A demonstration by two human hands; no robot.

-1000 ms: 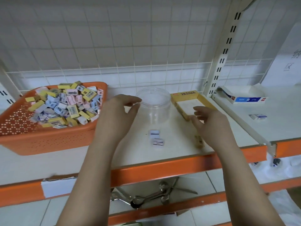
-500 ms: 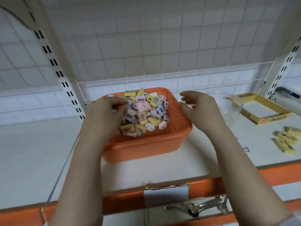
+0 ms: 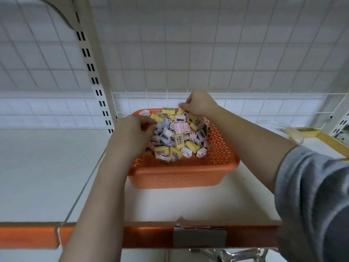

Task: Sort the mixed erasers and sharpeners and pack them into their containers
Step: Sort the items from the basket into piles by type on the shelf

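While both forearms reach over the shelf's orange front edge (image 3: 34, 236), the orange perforated basket (image 3: 181, 174) sits on the white shelf board. Mixed erasers and sharpeners (image 3: 177, 135) fill it. Left hand (image 3: 132, 135) curls its fingers into the pile's left side; contents indeterminate. Right hand (image 3: 200, 103), at the far rim, apparently pinches a small piece.

This looks like a shop or stockroom. Metal shelving with a slotted upright (image 3: 93, 76), a wire grid back panel (image 3: 207, 59) and an orange-edged white shelf (image 3: 47, 176) fills the view. An orange basket (image 3: 181, 174) of small packaged stationery sits on the shelf, with a yellow cardboard box (image 3: 328, 140) at the far right.
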